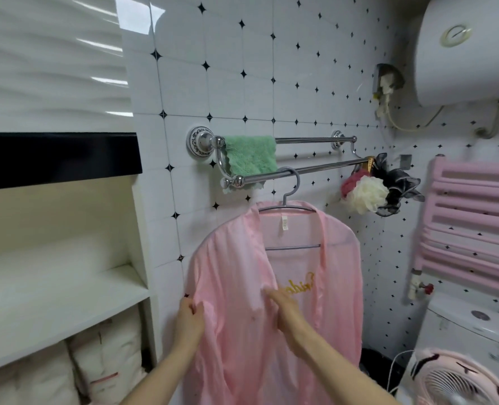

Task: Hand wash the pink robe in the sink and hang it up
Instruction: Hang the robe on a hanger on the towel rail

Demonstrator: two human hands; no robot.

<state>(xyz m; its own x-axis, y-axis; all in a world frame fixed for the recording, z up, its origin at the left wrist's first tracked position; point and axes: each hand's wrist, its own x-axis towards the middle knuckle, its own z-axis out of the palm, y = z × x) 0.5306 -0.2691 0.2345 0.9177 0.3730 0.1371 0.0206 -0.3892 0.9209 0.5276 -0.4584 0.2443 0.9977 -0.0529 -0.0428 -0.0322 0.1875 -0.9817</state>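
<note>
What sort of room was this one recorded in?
Most likely a home bathroom: white tiled walls, a chrome towel rail with bath puffs at its end, and a wall-mounted water heater above.

One robe (233, 287), one hanger (292, 246), one green cloth (249, 154), two rail bars (315, 139) (315, 168), two hands (188, 317) (286, 314).

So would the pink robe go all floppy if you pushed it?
Probably floppy: the pink robe drapes in folds and bunches where the left hand pinches it. It looks thin and shiny, so maybe slippery. On its hanger hook, it would likely swing.
</note>
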